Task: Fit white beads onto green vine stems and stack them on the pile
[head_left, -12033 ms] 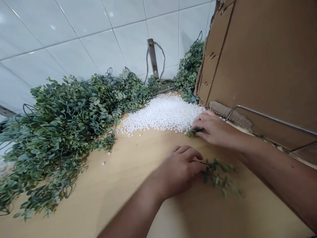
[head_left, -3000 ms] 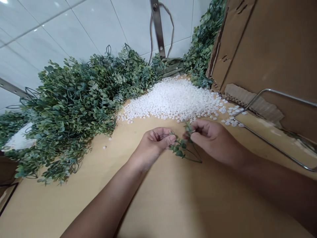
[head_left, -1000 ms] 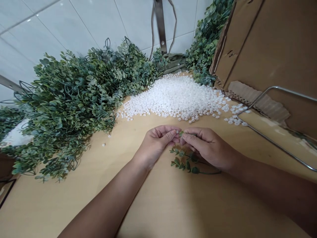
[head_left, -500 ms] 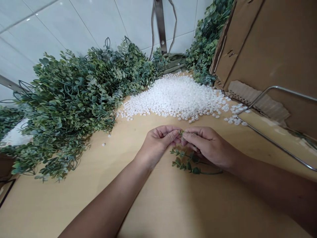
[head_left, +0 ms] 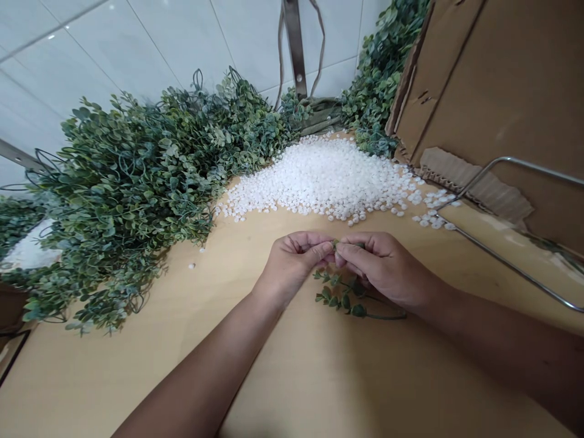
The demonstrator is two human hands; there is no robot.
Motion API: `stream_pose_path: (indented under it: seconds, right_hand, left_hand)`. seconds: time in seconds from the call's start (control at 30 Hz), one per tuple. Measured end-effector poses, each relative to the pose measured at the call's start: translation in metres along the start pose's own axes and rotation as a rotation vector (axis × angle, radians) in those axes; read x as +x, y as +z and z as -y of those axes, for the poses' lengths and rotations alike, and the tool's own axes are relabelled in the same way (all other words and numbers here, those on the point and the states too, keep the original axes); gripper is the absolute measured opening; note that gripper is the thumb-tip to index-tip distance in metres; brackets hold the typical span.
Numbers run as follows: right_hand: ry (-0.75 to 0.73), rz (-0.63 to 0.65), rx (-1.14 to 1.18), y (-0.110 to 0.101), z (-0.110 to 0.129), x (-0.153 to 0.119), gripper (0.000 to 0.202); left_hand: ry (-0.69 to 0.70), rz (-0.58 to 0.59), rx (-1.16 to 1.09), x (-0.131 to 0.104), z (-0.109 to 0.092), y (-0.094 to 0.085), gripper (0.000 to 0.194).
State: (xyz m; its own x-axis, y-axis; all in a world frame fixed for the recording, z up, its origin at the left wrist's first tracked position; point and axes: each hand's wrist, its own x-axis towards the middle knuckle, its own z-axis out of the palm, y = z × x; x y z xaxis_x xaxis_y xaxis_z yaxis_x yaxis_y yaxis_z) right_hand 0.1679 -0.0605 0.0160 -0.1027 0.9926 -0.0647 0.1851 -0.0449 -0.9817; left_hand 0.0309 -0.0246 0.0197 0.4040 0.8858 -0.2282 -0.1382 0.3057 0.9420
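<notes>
Fingertips of both hands meet in a pinch just in front of a heap of small white pieces (head_left: 328,176). My right hand (head_left: 381,264) is closed on a green leafy sprig (head_left: 342,299), whose leaves and bare stem hang below the fingers. At the sprig's tip, a bit of green shows between the two thumbs. My left hand (head_left: 296,261) is closed with thumb and forefinger pressed together at that tip; what lies between them is too small to make out.
A large pile of green foliage (head_left: 137,170) lies at the left. Cardboard (head_left: 511,97) stands at the right, with a bent metal wire (head_left: 506,248) before it. More foliage (head_left: 383,73) is at the back. One white piece (head_left: 191,266) lies alone on the wooden tabletop (head_left: 292,377).
The hanging leaves and stem have shifted very slightly to the left. Both hands keep nearly the same pinch and place.
</notes>
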Motion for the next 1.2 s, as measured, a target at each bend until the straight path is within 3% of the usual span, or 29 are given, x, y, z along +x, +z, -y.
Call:
stream_pose_path:
  seconds: [0.47,0.6,0.77,0.87,1.07,1.2]
  right_hand:
    - [-0.025,0.019,0.018,0.002,0.000,0.001,0.023]
    - [-0.028,0.002,0.095,-0.002,-0.004,0.006,0.023]
    - [0.005,-0.136,0.232,-0.010,-0.012,0.013,0.028]
    - [-0.023,-0.164,0.249,-0.013,-0.012,0.015,0.031]
    - [-0.020,-0.098,0.085,-0.017,-0.002,0.010,0.027]
    - [-0.034,0.019,-0.146,-0.016,0.004,0.005,0.016]
  left_hand:
    - [-0.025,-0.058,-0.048,0.003,0.001,0.002,0.026]
    - [-0.006,-0.054,0.001,0.001,-0.006,-0.005,0.031]
    - [-0.082,0.037,0.218,-0.002,-0.021,-0.024,0.030]
    - [-0.092,0.093,0.284,-0.001,-0.020,-0.026,0.028]
    - [0.000,0.099,0.284,-0.001,-0.013,-0.020,0.009]
    - [0.064,0.074,0.219,-0.002,-0.012,-0.017,0.013]
